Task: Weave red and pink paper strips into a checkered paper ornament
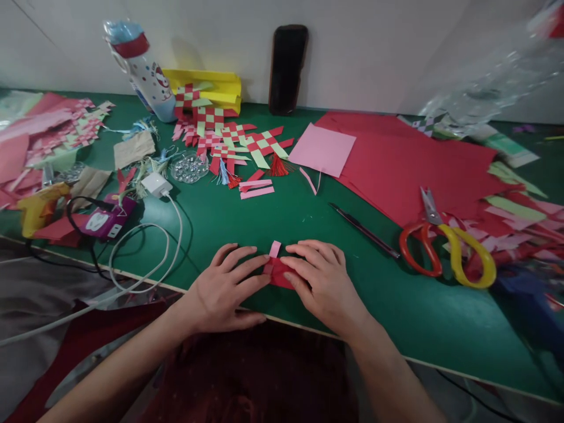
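Red paper [279,278]: near the tabletop's [304,214] front edge, between both hands; pink strip [275,249] projecting.
Left hand [224,289]: grip loosely curved, touching paper; pinch cannot be told.
Right hand [324,279]: likewise.
Strip work: apparently aligning; next calls for steady fingertips.

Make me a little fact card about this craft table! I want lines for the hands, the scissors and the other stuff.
Left hand: fingertips at the red paper
Right hand: fingers at the same paper's other side
Pink strip: sticks out beyond the red paper
Scissors: one red handle, one yellow, right of the hands
Phone: against the wall, screen dark
Woven paper pieces: red with pale green or pink
Table: green
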`<state>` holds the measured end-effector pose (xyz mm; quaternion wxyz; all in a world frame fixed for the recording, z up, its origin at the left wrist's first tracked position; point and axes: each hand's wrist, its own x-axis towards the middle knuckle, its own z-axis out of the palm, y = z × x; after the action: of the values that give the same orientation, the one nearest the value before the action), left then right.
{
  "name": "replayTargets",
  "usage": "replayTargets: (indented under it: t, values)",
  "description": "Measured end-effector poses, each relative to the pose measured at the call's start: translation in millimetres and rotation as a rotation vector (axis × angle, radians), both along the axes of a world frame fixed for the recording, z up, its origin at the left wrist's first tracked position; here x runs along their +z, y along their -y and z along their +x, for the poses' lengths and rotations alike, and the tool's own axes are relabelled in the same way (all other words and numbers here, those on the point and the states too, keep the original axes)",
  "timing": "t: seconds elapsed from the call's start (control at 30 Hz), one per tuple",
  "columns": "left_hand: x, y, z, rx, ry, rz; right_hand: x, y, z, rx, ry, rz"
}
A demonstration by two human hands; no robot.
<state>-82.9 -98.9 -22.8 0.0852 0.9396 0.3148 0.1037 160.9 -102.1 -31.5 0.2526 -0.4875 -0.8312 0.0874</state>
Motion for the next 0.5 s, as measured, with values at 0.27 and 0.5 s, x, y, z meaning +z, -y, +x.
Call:
replayTargets:
  t: [0.27, 0.5]
  values:
    - [0.8, 0.3, 1.0, 0.006, 0.019, 0.009, -1.8, 0.7, 1.5, -0.006, -0.024, 0.009]
    - [3.4, -0.5, 1.5, 0.004, -0.008, -0.022, 7.6, -2.1, 0.0, -0.036, 0.143, -0.06]
